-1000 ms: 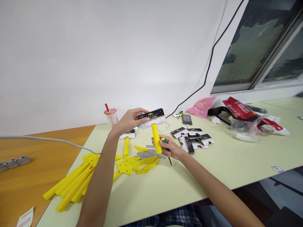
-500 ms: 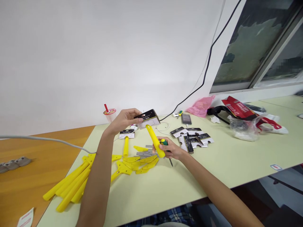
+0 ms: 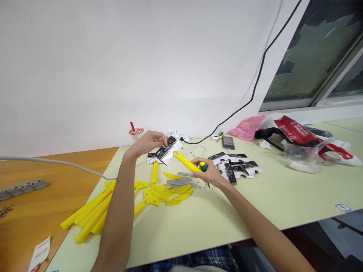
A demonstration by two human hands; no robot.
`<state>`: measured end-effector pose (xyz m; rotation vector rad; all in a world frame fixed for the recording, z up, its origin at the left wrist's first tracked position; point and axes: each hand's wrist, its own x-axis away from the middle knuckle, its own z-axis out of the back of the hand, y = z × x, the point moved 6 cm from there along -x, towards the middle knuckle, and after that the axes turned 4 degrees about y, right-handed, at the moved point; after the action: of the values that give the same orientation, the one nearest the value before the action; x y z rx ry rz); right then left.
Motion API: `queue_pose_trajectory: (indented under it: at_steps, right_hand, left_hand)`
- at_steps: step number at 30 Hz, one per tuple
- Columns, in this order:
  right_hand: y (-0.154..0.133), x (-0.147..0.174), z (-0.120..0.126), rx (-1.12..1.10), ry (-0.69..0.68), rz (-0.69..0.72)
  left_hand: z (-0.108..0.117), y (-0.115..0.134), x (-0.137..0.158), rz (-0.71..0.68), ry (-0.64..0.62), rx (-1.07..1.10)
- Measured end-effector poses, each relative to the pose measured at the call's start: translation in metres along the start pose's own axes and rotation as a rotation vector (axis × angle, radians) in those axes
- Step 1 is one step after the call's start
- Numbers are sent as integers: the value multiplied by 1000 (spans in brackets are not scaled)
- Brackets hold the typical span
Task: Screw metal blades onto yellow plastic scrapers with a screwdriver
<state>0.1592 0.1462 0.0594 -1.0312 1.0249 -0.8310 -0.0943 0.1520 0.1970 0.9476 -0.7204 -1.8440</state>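
Observation:
My left hand pinches a black-and-white card sleeve by its upper left side. The sleeve covers the head end of a scraper with a yellow handle, held above the table at a slant. Closed round the handle's lower end is my right hand, which also keeps a green-and-yellow screwdriver in its grip, shaft pointing down. Beneath lie loose yellow blade covers and grey blades. Another sleeved scraper rests behind them. The scraper head inside the sleeve is hidden.
Yellow scraper handles are piled at the left, partly behind my left forearm. More card sleeves lie to the right, with tiny screws nearby. A lidded cup, a pink bag and a red package stand farther back.
The sleeved scraper has turned, its handle now lying flatter and reaching farther right. My right hand has shifted slightly up and right with it. The whole view has swung slightly left.

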Motion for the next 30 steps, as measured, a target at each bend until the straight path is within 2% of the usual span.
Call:
queue_pose_trajectory:
  at_steps: [3,5,11,16,22,30]
  right_hand:
    - [-4,-1,-1,78,65,86]
    - [-4,-1,-1,104,80,96]
    - [-1,-1,-1,102,77,66]
    - [1,1,-4,52,14,-28]
    - [11,3,-6,-97,-176,-193]
    - [15,6,-20,-227,-315,-368]
  left_hand:
    - [-4,-6,-2,44,-32,26]
    - [-6,-9,-2,78,-38,44]
    - [-4,-14,-3,112,23,11]
    - [-9,-25,-10,79,23,-76]
    - [-36,-72,-36,134,32,-102]
    - [-98,-126,-50,213,-101,-231]
